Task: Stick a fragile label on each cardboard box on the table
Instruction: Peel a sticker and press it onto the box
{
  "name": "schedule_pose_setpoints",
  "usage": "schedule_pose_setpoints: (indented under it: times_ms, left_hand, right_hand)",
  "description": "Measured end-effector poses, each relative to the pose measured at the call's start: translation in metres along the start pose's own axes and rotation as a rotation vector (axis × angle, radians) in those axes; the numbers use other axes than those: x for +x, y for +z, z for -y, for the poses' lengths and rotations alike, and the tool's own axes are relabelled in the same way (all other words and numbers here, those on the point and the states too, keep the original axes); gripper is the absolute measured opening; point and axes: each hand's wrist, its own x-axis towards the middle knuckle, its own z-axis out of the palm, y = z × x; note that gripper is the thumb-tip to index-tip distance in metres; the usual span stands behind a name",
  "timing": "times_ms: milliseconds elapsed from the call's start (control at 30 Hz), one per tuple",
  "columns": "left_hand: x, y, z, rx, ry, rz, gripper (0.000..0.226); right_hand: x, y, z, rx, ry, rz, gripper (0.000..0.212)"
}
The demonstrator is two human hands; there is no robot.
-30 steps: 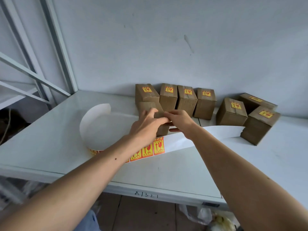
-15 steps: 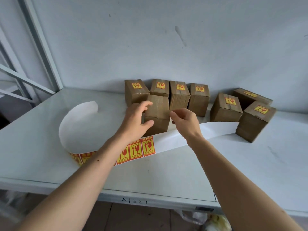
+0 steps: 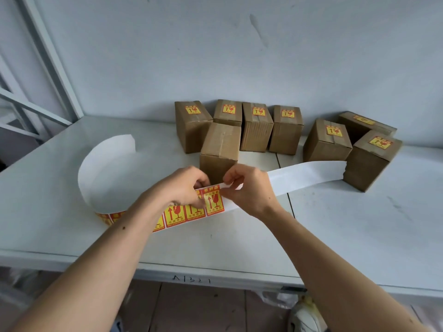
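Note:
A plain cardboard box (image 3: 220,149) with no label stands upright in front of a row of several labelled boxes (image 3: 256,125). Three more labelled boxes (image 3: 374,159) sit at the right. A curled strip of yellow-and-red fragile labels (image 3: 182,213) on white backing paper (image 3: 309,174) lies just before the plain box. My left hand (image 3: 184,188) pinches the strip beside the end label. My right hand (image 3: 247,188) pinches the top corner of that end label (image 3: 213,202) where the bare backing starts.
The white table (image 3: 347,226) has its front edge close to me, marked with handwriting. A grey wall rises right behind the boxes. A metal frame (image 3: 48,68) stands at the left. Bags lie on the floor under the table.
Both hands left the plain box, which now stands upright, and dropped to the label strip. They now pinch it at the end label.

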Motion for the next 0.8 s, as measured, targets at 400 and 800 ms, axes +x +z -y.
schedule_pose_setpoints:
  times_ms: [400, 800]
  left_hand:
    - [0.004, -0.003, -0.002, -0.037, 0.037, -0.045, 0.033]
    - [-0.002, -0.027, -0.017, 0.244, -0.022, -0.497, 0.043]
  right_hand:
    - [0.0, -0.005, -0.003, 0.054, -0.001, 0.138, 0.013]
    - [0.042, -0.07, 0.011, 0.585, 0.209, -0.031, 0.01]
